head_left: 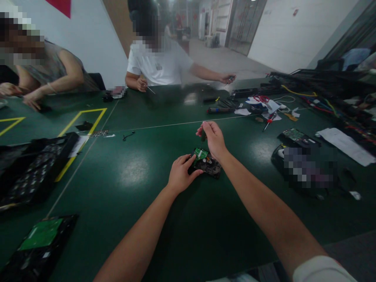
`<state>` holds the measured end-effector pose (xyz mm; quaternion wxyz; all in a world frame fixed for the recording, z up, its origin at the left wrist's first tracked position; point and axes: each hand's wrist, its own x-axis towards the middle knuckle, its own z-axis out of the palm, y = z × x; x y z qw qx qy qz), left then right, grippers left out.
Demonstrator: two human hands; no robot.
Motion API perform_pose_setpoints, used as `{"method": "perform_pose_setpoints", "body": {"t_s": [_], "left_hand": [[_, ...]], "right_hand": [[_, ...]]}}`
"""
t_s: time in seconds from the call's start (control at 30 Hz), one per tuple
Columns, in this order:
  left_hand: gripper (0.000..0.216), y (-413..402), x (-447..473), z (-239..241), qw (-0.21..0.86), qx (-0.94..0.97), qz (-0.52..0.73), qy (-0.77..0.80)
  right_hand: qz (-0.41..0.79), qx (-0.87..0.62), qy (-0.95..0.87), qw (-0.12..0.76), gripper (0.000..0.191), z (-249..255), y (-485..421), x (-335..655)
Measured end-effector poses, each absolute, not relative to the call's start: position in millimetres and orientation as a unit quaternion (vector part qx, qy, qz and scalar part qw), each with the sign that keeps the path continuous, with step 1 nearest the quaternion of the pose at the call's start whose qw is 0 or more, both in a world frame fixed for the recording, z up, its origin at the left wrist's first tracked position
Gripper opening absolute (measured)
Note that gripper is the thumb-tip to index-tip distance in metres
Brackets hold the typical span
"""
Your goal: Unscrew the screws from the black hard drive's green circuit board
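Observation:
A black hard drive (212, 167) with a green circuit board (201, 153) on its upper side lies on the green table in front of me. My left hand (182, 172) grips the drive's near left side, thumb along the front edge and fingers over the board's corner. Above the drive, my right hand (214, 138) is closed around a dark-handled screwdriver (203, 136), held upright. Its thin tip points down at the board; whether it touches a screw is too small to tell.
Another drive with a green board (42, 234) lies at the lower left, below a black tray of parts (38, 166). To the right are a board (296, 135), a red screwdriver (268, 123) and tangled cables (326, 105). Two people sit across the table; one person's hand (141, 84) holds a thin tool.

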<state>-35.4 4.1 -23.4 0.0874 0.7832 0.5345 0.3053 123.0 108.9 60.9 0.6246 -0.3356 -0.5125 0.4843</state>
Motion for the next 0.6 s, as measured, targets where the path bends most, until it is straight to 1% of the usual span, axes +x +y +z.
{"method": "perform_pose_setpoints", "body": {"t_s": [0.17, 0.47, 0.6], "left_hand": [[0.067, 3.0, -35.1, -23.4, 0.081, 0.786, 0.297, 0.536], [0.069, 0.6, -34.8, -23.3, 0.064, 0.797, 0.284, 0.530], [0.069, 1.0, -35.5, -22.5, 0.066, 0.797, 0.282, 0.529]], "right_hand": [[0.473, -0.347, -0.516, 0.624, 0.039, 62.0, 107.8, 129.7], [0.499, -0.334, -0.523, 0.604, 0.035, 65.1, 102.1, 136.2], [0.499, -0.330, -0.521, 0.609, 0.037, 65.2, 101.2, 133.9]]}}
